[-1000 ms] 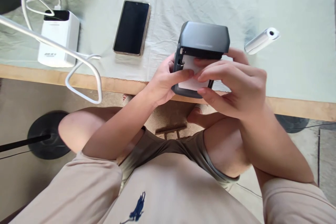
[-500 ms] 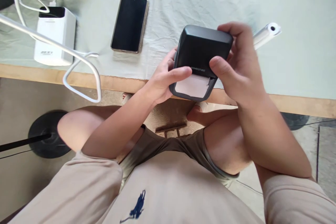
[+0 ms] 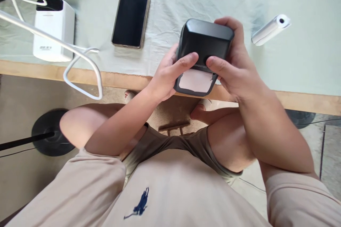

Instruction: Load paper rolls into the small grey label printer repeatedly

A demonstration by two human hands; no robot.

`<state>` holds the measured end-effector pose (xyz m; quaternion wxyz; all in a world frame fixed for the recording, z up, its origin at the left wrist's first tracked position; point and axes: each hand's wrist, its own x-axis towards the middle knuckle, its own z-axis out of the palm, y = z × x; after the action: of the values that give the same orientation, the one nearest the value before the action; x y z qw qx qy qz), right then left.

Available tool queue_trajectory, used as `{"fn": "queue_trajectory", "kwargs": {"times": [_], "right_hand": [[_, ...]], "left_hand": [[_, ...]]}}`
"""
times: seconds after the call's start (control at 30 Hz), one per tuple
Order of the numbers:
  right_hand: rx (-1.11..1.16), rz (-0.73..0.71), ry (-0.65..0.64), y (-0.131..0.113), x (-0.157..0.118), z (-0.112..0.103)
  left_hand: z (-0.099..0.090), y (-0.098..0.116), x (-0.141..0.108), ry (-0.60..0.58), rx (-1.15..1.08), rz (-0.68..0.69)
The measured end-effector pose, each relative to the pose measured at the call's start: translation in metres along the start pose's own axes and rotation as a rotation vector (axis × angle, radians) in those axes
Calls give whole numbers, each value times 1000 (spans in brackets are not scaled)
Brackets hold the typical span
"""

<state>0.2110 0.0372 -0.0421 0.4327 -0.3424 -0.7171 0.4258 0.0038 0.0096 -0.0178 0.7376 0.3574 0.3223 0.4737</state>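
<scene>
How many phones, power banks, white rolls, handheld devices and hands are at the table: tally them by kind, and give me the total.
Phone: 1
White power bank: 1
White roll: 1
Dark handheld device: 1
Hands, left hand and right hand: 2
Total: 6
</scene>
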Motion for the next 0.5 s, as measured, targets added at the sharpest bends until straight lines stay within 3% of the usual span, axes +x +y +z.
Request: {"fn": "queue_trajectory", "kwargs": {"times": [0.23,0.4,0.5], "right_hand": [[44,37,3,28,6,-8],[123,16,42,31,7,-19],[238,92,20,37,10,-26]], "left_hand": [[5,-11,-2,64,345,270],[3,12,-12,149,728,291],[-4,24,-19,188,887,346]]}}
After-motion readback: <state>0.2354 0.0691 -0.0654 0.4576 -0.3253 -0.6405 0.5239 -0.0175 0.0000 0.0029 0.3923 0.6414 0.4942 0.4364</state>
